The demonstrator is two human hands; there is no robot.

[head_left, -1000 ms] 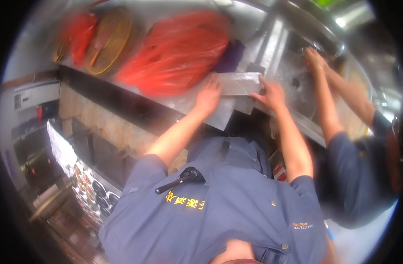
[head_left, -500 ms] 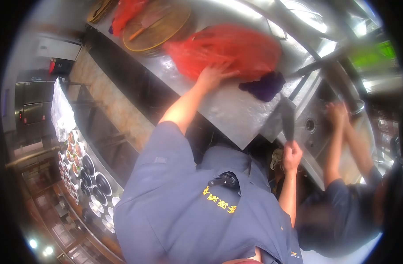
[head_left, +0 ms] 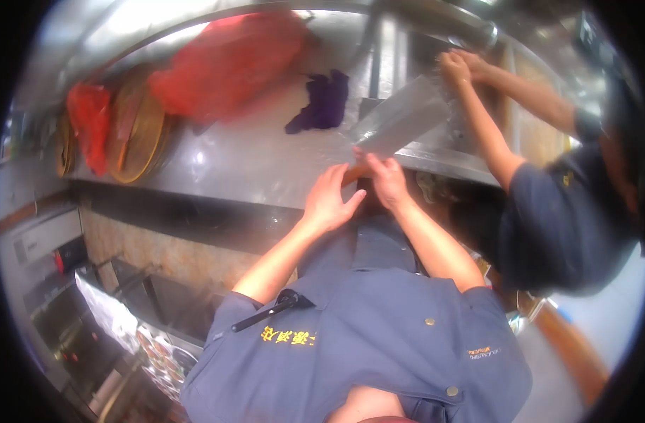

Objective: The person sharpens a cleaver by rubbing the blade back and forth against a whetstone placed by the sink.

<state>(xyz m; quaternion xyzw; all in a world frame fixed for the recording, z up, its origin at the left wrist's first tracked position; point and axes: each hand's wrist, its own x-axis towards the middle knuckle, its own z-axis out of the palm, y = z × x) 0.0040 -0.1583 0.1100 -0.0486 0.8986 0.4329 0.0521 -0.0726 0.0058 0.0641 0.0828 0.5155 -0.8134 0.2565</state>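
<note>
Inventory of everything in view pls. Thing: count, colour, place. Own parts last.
Wide metal cleaver with wooden handle: 1, silver/brown, at the hands
Large crumpled plastic bag: 1, red, counter back
Small plastic bag: 1, red, counter left
Round wooden board: 1, brown, beside small bag
Orange-handled tool: 1, on board
Crumpled cloth: 1, dark purple, mid-counter
Metal counter: 1, silver, ahead
Metal sink: 1, grey, right
Co-worker: 1, dark-blue shirt, at sink
Plastic sheet: 1, whitish, lower left
Dishes: several, too blurred to count, lower left
Radio-like device: 1, black, chest
Shirt: 1, blue-grey, worn
Left hand: 1, bare, by handle
Right hand: 1, bare, on cleaver
</note>
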